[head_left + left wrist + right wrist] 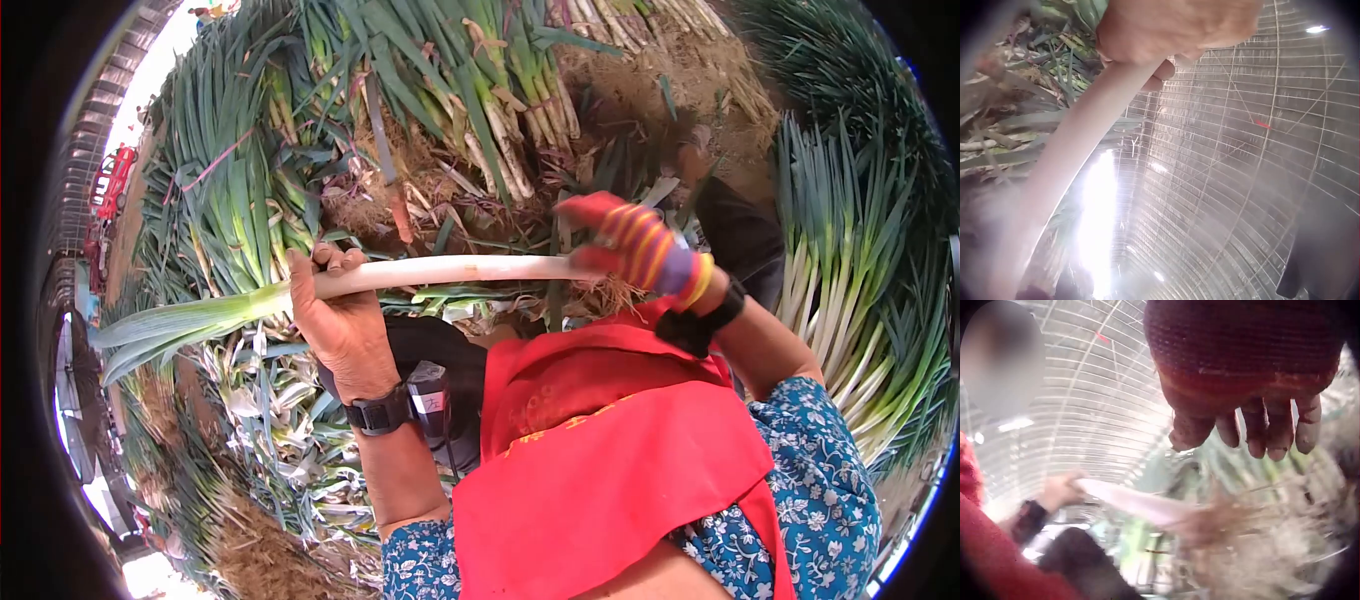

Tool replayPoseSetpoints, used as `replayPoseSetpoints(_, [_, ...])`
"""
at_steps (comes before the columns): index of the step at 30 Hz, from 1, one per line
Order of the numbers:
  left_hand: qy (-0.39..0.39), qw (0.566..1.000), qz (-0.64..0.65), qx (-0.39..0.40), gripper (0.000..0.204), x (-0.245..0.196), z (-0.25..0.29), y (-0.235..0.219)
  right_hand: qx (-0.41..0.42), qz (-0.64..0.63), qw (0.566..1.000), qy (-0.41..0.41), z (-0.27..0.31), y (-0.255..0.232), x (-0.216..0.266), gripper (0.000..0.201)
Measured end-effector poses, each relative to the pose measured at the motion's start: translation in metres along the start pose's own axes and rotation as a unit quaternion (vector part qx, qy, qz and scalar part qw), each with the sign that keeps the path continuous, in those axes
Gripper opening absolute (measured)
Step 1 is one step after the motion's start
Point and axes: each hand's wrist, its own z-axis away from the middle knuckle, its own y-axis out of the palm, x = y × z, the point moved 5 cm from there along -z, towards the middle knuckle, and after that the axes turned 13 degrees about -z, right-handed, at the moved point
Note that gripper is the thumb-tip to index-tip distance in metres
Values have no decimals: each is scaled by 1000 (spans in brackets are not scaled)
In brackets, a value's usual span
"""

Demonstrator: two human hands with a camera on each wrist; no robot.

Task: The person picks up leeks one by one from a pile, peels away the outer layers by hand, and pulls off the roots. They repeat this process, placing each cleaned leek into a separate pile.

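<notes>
A long leek lies crosswise in front of me, its green leaves to the left and its white shaft to the right. My bare left hand grips it where the green turns white. At the root end is my right hand, in a striped glove and blurred in the head view. In the right wrist view its bare fingertips stick out, fairly straight, with nothing between them. Below them the leek's shaft ends in a blurred tuft of roots.
A knife with an orange handle stands among the piled leeks ahead. More leeks lie at the right. Stripped leaves cover the ground at the left. A red apron covers my lap.
</notes>
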Motion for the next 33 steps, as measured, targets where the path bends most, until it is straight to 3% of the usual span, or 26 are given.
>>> replayPoseSetpoints(1, [-4,1000,14,16,25,0,0,5,46,-146,987,46,-4,18,11,38])
replayPoseSetpoints(2, [-3,1000,14,17,25,-1,-1,9,62,-181,981,32,-8,35,13,33])
replayPoseSetpoints(4, [16,998,29,53,24,-5,0,18,70,-270,953,118,-9,48,18,29])
replayPoseSetpoints(5, [14,997,22,79,25,-2,2,24,77,-274,951,119,-12,50,25,29])
replayPoseSetpoints(7, [-33,995,29,86,25,22,17,40,70,-406,883,227,-18,53,33,27])
replayPoseSetpoints(8, [-43,992,38,110,25,32,20,44,72,-407,883,224,-20,58,28,27])
replayPoseSetpoints(10, [-57,995,25,82,26,44,17,38,27,-193,981,21,-25,55,28,23])
replayPoseSetpoints(11, [-74,996,14,49,27,52,15,35,1,-137,990,-24,-22,53,27,18])
replayPoseSetpoints(16, [-63,997,35,29,30,50,13,37,0,-118,992,-47,-25,47,33,24])
replayPoseSetpoints(19, [-73,997,36,17,30,53,11,36,37,-95,995,-21,-26,48,35,26])
replayPoseSetpoints(22, [-58,998,21,9,30,54,13,37,65,-41,995,-56,-28,53,44,22])
replayPoseSetpoints(24, [-47,999,15,0,31,58,7,39,119,159,966,-166,-23,68,56,14])
replayPoseSetpoints(25, [-46,999,8,-25,30,57,6,46,198,274,928,-155,-19,82,58,7])
replayPoseSetpoints(26, [-48,999,9,-21,30,56,3,52,223,326,902,-172,-10,98,56,10])
replayPoseSetpoints(28, [-6,999,8,-33,32,50,-5,59,276,353,876,-176,-8,109,49,11])
replayPoseSetpoints(29, [1,999,22,-40,33,46,-10,61,446,384,807,42,-3,105,18,15])
replayPoseSetpoints(30, [-26,999,35,-16,33,49,-21,51,442,390,807,46,-2,97,1,15])
replayPoseSetpoints(32, [16,999,24,-16,34,38,-26,48,337,323,876,121,13,74,-69,20])
replayPoseSetpoints(33, [13,999,40,3,34,39,-33,36,317,387,859,115,27,62,-102,22])
